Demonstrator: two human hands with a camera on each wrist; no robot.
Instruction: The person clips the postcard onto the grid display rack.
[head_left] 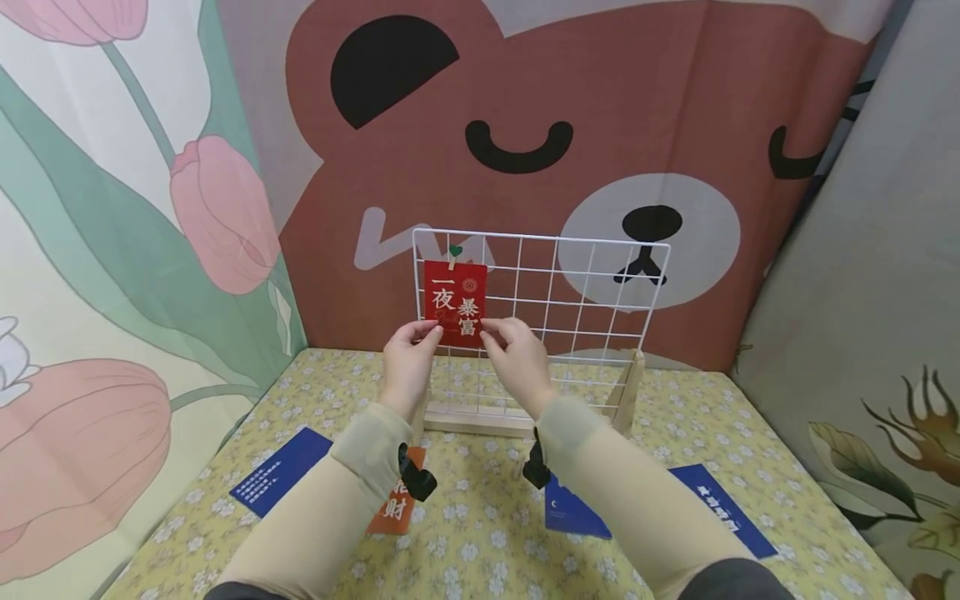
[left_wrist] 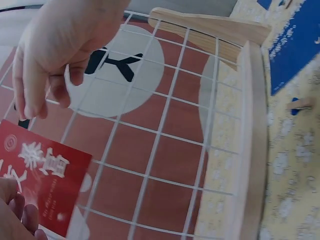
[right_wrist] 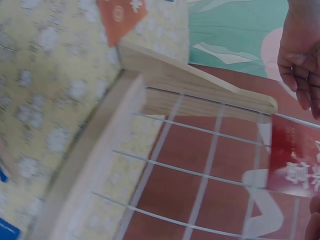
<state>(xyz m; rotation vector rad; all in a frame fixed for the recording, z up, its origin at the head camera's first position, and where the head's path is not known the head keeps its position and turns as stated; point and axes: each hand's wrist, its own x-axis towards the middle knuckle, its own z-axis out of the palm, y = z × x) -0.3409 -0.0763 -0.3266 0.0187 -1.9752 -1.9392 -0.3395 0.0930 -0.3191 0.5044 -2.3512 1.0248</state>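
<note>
A red card (head_left: 455,304) with white characters hangs upright against a white wire grid (head_left: 517,321). A small wooden clip with a green heart (head_left: 455,252) holds its top edge. At the card's lower left edge, my left hand (head_left: 408,358) pinches it between thumb and forefinger. My right hand (head_left: 521,358) has thumb and forefinger at the right edge, pinching there. In the left wrist view the red card (left_wrist: 47,175) lies between both hands. The right wrist view shows part of the card (right_wrist: 295,155), with my left hand (right_wrist: 302,55) above it.
The grid stands in a wooden base (head_left: 480,423) on a floral tablecloth. Blue cards (head_left: 281,471) lie left and right, and an orange card (head_left: 396,508) lies partly under my left forearm. A small blue-and-wood clip (left_wrist: 300,105) lies on the cloth. Behind hangs a bear-printed curtain (head_left: 637,100).
</note>
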